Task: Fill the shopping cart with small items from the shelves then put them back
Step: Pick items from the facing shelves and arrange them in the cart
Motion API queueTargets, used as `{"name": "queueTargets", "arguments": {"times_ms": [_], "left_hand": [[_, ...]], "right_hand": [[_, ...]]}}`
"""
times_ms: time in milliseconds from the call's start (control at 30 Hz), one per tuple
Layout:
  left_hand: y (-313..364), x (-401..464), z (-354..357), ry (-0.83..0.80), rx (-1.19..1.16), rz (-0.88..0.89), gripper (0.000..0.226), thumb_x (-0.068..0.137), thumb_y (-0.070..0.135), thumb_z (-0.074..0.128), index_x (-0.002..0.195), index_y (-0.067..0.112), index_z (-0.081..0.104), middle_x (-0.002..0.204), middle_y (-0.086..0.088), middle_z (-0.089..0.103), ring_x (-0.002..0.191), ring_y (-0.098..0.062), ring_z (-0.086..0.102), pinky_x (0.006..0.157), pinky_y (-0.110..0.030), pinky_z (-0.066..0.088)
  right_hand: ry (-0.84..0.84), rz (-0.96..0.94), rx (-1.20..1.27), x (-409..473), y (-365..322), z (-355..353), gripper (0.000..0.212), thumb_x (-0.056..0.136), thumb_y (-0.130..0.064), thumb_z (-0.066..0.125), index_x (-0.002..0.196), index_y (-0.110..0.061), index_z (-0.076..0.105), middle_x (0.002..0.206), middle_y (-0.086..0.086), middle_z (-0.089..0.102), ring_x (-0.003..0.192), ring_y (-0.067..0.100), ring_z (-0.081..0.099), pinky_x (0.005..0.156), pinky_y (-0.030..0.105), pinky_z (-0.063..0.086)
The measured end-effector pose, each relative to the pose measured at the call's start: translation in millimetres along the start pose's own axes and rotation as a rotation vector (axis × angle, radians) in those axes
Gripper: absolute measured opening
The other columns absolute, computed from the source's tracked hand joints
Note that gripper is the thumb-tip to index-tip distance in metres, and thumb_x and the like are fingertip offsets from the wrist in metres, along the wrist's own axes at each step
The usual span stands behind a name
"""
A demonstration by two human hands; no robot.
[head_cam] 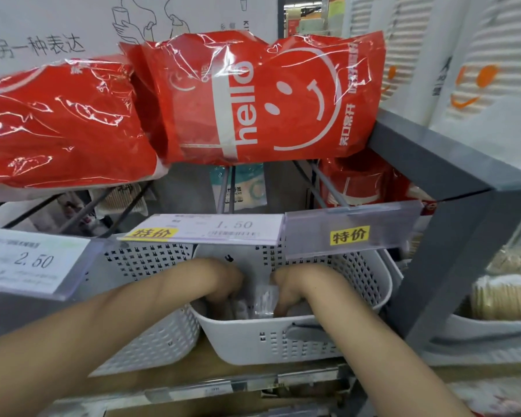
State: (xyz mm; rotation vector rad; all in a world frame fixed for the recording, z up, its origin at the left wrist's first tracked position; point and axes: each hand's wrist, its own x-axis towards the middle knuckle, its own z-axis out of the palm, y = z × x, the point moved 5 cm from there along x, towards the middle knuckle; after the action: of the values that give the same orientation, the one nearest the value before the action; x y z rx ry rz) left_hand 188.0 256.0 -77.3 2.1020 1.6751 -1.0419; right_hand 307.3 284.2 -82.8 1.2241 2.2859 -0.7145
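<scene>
Reaching both hands down into the white perforated basket (286,341) on the shelf. Left hand (223,284) curled over the small clear packets (263,299) in the bottom, fingers hidden, so grip hard to call. Right hand (289,288) curled too, fingers closed on the same packets. Second white basket (151,335) just beside, on the left. Red "hello" bags (253,97) overhead, price tag (205,228) reading 1.50 above the basket.

Both bare forearms reach forward, left hand (223,281) and right hand (289,288) close together (fingers curled downward, tips hidden).
</scene>
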Motion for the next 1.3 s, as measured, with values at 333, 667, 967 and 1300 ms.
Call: {"name": "queueTargets", "arguments": {"times_ms": [333, 667, 967, 1300], "left_hand": [[-34, -96, -41, 0.874, 0.095, 0.044, 0.056, 0.080, 0.067, 0.050, 0.101, 0.017, 0.067, 0.098, -0.001, 0.067, 0.090, -0.019, 0.063, 0.075, -0.029, 0.050], [-53, -138, 10, 1.394, -0.653, -0.122, 0.038, 0.079, 0.063, 0.052, 0.065, 0.028, 0.059, 0.050, 0.008, 0.049, 0.053, -0.004, 0.050, 0.049, -0.015, 0.035], [-42, -163, 45, 1.409, -1.105, -0.248, 0.048, 0.075, 0.061, 0.065, 0.109, 0.028, 0.065, 0.082, 0.005, 0.072, 0.072, -0.004, 0.068, 0.074, -0.030, 0.055], [-13, -198, 91, 1.559, -1.764, -0.194, 0.040, 0.072, 0.023, 0.075, 0.110, 0.031, 0.067, 0.105, 0.014, 0.072, 0.097, -0.004, 0.067, 0.086, -0.019, 0.051]], "right_hand": [[0.008, -0.094, 0.087, -1, -20, -3, 0.069, 0.086, -0.050, 0.061, 0.141, -0.014, 0.042, 0.145, 0.006, 0.044, 0.127, 0.027, 0.046, 0.104, 0.037, 0.039], [-0.041, -0.099, -0.171, 31, -65, 9, 0.034, 0.095, -0.033, 0.054, 0.118, -0.007, 0.058, 0.121, 0.011, 0.060, 0.106, 0.026, 0.057, 0.097, 0.038, 0.044], [0.254, -0.288, 0.085, 7, -67, -29, 0.035, 0.079, -0.019, 0.074, 0.110, -0.006, 0.064, 0.091, 0.003, 0.059, 0.084, 0.019, 0.056, 0.071, 0.026, 0.042], [0.709, -0.573, 0.901, -87, -50, -31, 0.033, 0.081, 0.002, 0.070, 0.108, -0.016, 0.063, 0.104, -0.004, 0.067, 0.092, 0.004, 0.064, 0.079, 0.015, 0.051]]}}
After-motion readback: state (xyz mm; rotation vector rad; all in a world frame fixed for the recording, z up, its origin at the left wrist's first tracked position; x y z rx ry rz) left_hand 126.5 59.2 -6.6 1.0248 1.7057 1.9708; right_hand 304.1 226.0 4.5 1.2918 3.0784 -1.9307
